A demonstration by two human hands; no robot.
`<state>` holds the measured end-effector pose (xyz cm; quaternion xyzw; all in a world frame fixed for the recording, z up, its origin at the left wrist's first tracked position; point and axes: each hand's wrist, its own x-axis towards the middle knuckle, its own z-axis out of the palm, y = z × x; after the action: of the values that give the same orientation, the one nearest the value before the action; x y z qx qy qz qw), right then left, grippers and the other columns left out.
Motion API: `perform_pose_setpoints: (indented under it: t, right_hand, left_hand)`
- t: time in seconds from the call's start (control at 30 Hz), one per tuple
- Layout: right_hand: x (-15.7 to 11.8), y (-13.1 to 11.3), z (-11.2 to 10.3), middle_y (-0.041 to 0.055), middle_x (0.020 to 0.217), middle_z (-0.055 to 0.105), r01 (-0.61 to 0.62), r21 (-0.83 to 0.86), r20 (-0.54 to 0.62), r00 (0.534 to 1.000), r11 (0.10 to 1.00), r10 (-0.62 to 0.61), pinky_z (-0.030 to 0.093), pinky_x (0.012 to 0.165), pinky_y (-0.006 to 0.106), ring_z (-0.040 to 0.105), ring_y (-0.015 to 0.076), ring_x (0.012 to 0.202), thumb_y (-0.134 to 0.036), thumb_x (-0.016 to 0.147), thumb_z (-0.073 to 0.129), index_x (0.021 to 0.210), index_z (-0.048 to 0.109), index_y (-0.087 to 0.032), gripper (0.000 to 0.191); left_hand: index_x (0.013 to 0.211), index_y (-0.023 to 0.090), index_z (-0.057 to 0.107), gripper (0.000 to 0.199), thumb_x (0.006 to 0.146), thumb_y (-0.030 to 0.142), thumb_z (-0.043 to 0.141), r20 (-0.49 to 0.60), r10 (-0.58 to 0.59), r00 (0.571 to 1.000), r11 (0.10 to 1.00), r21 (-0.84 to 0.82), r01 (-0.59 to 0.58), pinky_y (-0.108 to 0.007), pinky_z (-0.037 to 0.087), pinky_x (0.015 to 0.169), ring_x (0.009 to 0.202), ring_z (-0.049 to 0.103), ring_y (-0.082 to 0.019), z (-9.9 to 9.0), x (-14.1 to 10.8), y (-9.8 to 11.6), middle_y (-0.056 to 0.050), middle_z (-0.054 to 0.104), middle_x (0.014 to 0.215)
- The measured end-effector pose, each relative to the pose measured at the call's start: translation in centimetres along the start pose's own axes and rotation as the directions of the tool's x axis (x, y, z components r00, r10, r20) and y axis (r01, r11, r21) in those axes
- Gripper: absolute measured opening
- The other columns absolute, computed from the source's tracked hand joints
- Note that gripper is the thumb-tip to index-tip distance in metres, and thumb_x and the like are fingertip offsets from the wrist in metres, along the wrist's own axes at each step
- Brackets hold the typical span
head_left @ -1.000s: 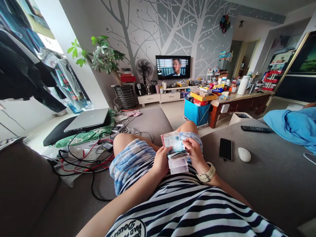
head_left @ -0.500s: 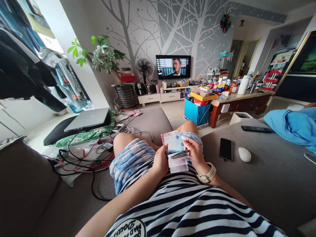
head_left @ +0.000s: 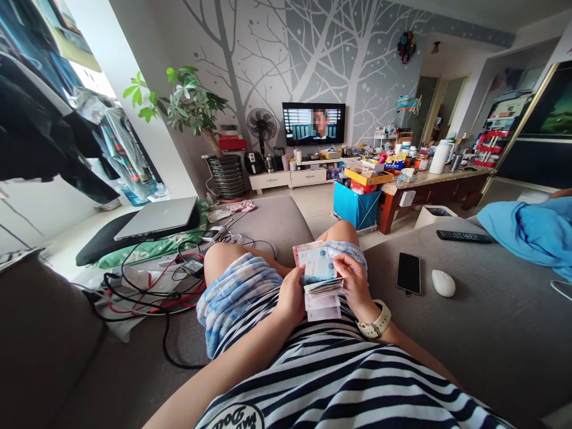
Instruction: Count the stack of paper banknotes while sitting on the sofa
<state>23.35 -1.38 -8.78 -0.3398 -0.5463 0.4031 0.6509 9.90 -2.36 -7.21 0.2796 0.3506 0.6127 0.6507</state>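
Note:
Several banknotes (head_left: 318, 266) are held between my two hands above my lap, some pinkish and some pale blue. My left hand (head_left: 292, 296) is closed on their left side. On the right side, my right hand (head_left: 353, 280) grips the notes with thumb and fingers; a cream watch is on that wrist. The notes' middle is folded into a stack, and paler ends (head_left: 323, 307) hang down below it toward the striped shirt.
On the sofa to the right lie a phone (head_left: 408, 273), a white mouse (head_left: 443, 283), a remote (head_left: 463, 236) and blue cloth (head_left: 531, 229). Tangled cables (head_left: 156, 292) and a laptop (head_left: 157, 218) are at the left. A blue bin (head_left: 355, 205) stands beside the cluttered table (head_left: 440, 179).
The upper notes have shifted slightly, with the pale blue one a little further right and lower. Both hands keep their hold, and the view has tilted slightly.

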Motion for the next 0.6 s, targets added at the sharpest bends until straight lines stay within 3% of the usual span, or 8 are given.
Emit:
perform_pose_setpoints:
  t: [0.17, 0.33, 0.47, 0.6]
  right_hand:
    - [-0.2, 0.3, 0.0, -0.003, 0.056, 0.042, 0.016, 0.033, 0.006, 1.0, 0.999, -0.016, 0.029, 0.049, 0.028, 0.037, 0.0128, 0.051, -0.04, 0.086, 0.056, 0.067, 0.055, -0.022, 0.027]
    - [-0.2, 0.6, 0.2, -0.001, 0.057, 0.054, -0.016, 0.118, 0.019, 1.0, 0.993, 0.014, 0.033, 0.051, 0.029, 0.045, 0.0141, 0.052, -0.043, 0.089, 0.052, 0.07, 0.057, -0.022, 0.028]
    - [0.0, 0.9, 0.2, -0.0029, 0.057, 0.053, 0.002, 0.097, -0.006, 1.0, 0.995, -0.001, 0.038, 0.059, 0.028, 0.049, 0.0135, 0.056, -0.04, 0.082, 0.061, 0.069, 0.055, -0.021, 0.023]
    - [0.3, 1.6, 0.1, -0.0051, 0.061, 0.051, -0.076, 0.141, -0.052, 0.995, 0.987, 0.084, 0.035, 0.054, 0.025, 0.045, 0.0107, 0.054, -0.038, 0.073, 0.069, 0.077, 0.051, -0.021, 0.025]
  left_hand:
    - [0.08, 0.013, 0.07, 0.025, 0.061, 0.029, 0.068, -0.002, 0.0, 1.0, 1.0, 0.011, 0.0, -0.033, 0.051, 0.067, 0.074, 0.067, -0.026, 0.1, -0.2, 0.1, -0.005, 0.071, 0.066]
    - [0.078, 0.014, 0.069, 0.024, 0.061, 0.032, 0.069, 0.006, -0.001, 1.0, 1.0, 0.012, 0.001, -0.034, 0.051, 0.071, 0.077, 0.067, -0.025, -0.2, -0.1, -0.1, -0.006, 0.073, 0.076]
    - [0.077, 0.015, 0.069, 0.023, 0.062, 0.032, 0.071, 0.012, -0.006, 1.0, 1.0, 0.02, 0.006, -0.034, 0.05, 0.073, 0.079, 0.067, -0.026, -0.3, -0.2, -0.2, -0.006, 0.073, 0.078]
    - [0.077, 0.017, 0.07, 0.022, 0.059, 0.028, 0.072, -0.004, -0.013, 1.0, 1.0, 0.024, 0.014, -0.034, 0.05, 0.071, 0.082, 0.067, -0.027, 0.0, -0.6, 0.1, -0.006, 0.073, 0.08]
